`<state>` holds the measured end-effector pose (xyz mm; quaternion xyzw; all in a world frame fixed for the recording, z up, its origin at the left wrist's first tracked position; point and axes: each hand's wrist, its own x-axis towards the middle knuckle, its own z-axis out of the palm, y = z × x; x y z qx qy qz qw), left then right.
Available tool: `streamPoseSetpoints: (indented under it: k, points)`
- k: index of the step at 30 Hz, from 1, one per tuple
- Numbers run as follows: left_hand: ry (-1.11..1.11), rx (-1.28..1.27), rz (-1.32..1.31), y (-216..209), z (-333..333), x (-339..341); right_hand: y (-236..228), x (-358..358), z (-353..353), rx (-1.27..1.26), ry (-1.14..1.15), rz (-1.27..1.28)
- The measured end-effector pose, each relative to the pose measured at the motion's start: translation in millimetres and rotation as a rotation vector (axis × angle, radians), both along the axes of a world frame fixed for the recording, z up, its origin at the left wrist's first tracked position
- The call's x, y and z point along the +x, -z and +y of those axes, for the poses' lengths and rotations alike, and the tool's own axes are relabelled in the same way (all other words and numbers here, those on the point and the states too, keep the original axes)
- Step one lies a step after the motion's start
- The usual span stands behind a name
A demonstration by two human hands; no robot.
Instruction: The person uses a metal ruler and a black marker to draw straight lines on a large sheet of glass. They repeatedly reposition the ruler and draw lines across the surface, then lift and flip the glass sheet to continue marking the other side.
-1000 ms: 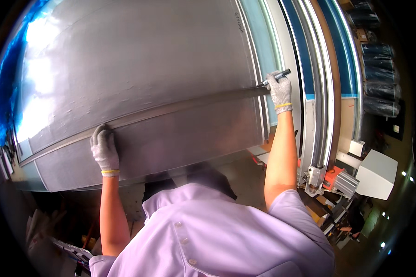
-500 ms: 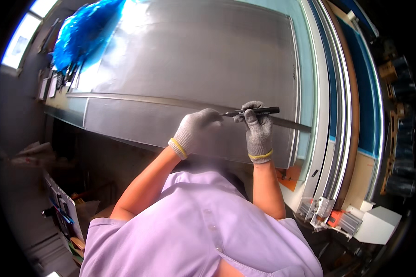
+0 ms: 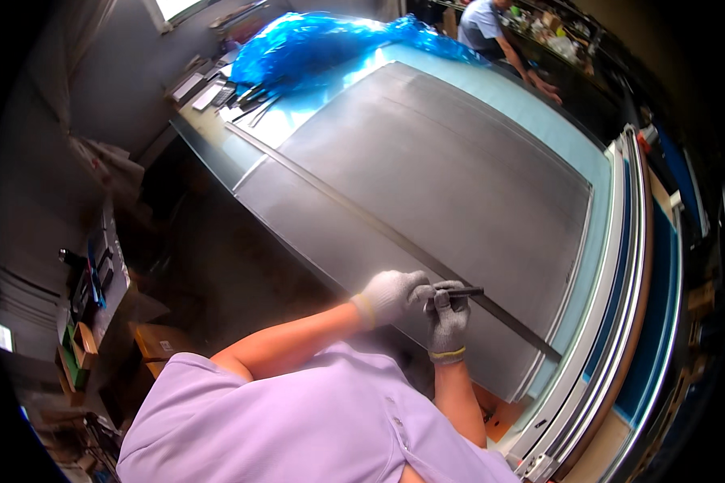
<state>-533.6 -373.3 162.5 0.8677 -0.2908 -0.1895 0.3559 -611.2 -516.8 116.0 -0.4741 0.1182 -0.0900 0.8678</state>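
Note:
A grey work glove covers each hand. My right hand (image 3: 448,322) pinches a black marker pen (image 3: 469,291), held nearly level above a large dark grey sheet (image 3: 451,161). Against the pen's left end, my left hand (image 3: 395,296) is closed with its fingers curled; whether it grips a cap or the tip is hidden. Under the hands, a long narrow metal strip (image 3: 362,213) lies across the sheet, running from far left to near right.
Crumpled blue plastic film (image 3: 298,52) covers the table's far left. A calculator (image 3: 222,95) and tools lie by it. Metal rails (image 3: 638,266) border the right side. Another person (image 3: 485,32) works at the far right. A small side table (image 3: 113,278) stands at left.
My view has turned, so the sheet appears slanted and another person shows at the far side. My left hand has closed in on my right, covering the pen's tip end.

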Motion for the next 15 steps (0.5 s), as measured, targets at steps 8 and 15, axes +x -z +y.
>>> streamPoseSetpoints:
  k: [8,15]
  points:
    - [-0.032,0.006,-0.297,87.3,104.4,108.5,70.0,88.6,68.4,-0.602,0.12,0.054]
    - [0.04,0.189,-0.539,162.1,276.8,205.0,129.1,125.3,176.2,-1.561,0.238,0.047]
